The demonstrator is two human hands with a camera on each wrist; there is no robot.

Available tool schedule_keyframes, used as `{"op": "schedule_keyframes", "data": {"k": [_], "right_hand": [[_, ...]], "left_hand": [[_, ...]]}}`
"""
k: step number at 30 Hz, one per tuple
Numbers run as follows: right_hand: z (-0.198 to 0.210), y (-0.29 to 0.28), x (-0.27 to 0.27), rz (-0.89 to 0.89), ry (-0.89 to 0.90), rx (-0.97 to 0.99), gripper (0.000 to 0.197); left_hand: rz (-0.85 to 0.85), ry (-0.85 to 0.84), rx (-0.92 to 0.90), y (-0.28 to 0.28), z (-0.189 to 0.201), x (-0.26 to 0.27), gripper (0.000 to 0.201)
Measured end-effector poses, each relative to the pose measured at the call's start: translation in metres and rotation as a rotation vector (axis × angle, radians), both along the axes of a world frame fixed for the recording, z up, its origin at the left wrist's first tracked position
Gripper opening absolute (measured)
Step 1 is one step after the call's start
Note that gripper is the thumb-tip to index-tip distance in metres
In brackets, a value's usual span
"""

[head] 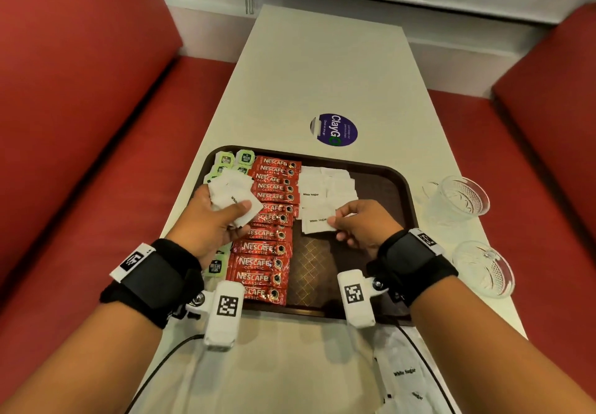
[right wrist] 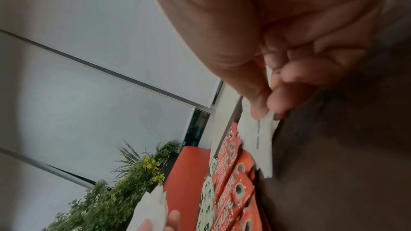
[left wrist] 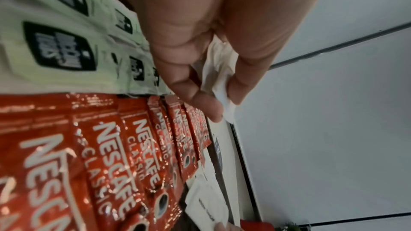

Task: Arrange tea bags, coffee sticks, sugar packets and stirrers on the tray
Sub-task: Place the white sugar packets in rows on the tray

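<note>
A dark brown tray [head: 404,188] lies on the white table. Green tea bags [head: 245,158] line its left edge, red coffee sticks [head: 267,229] run beside them in a column, and white sugar packets [head: 325,184] lie right of those. My left hand [head: 214,220] hovers over the tea bags and coffee sticks, gripping a bunch of white sugar packets [head: 233,196] [left wrist: 219,76]. My right hand [head: 358,223] pinches one sugar packet [head: 317,221] [right wrist: 258,140] by its right edge, low over the tray at the near end of the sugar group.
Two clear glass cups [head: 458,199] [head: 482,268] stand right of the tray. More sugar packets [head: 404,378] lie on the table near me. A round purple sticker [head: 333,130] sits beyond the tray. Red bench seats [head: 96,155] flank the table.
</note>
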State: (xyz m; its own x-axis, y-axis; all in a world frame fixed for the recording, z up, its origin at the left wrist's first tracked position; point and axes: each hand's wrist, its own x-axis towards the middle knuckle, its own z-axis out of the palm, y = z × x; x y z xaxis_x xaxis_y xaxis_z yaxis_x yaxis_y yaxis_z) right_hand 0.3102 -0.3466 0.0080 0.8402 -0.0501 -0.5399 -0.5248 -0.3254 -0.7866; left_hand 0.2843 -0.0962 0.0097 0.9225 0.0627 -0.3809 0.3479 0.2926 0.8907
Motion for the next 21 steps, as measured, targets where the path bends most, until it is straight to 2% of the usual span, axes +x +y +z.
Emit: {"op": "schedule_keyframes", "data": {"k": [5,10,15,17,19,21], "right_hand": [[0.0,0.014,0.008,0.015,0.028,-0.117,0.015],[0.001,0.022,0.013,0.108,0.036,-0.34,0.016],[0.0,0.021,0.014,0.139,0.029,-0.374,0.021],[-0.001,0.02,0.013,0.15,0.032,-0.394,0.021],[-0.004,0.018,0.013,0.181,0.004,-0.452,0.023],[-0.006,0.016,0.014,0.231,-0.084,-0.561,0.027]], "left_hand": [[-0.003,0.011,-0.002,-0.004,0.0,0.002,0.044],[-0.032,0.039,-0.038,-0.011,0.004,0.003,0.032],[-0.027,0.091,-0.076,-0.017,0.006,0.005,0.032],[-0.022,0.104,-0.098,-0.019,0.007,0.005,0.022],[-0.028,0.106,-0.115,-0.021,0.008,0.004,0.012],[-0.048,0.097,-0.118,-0.023,0.01,0.003,0.013]]}}
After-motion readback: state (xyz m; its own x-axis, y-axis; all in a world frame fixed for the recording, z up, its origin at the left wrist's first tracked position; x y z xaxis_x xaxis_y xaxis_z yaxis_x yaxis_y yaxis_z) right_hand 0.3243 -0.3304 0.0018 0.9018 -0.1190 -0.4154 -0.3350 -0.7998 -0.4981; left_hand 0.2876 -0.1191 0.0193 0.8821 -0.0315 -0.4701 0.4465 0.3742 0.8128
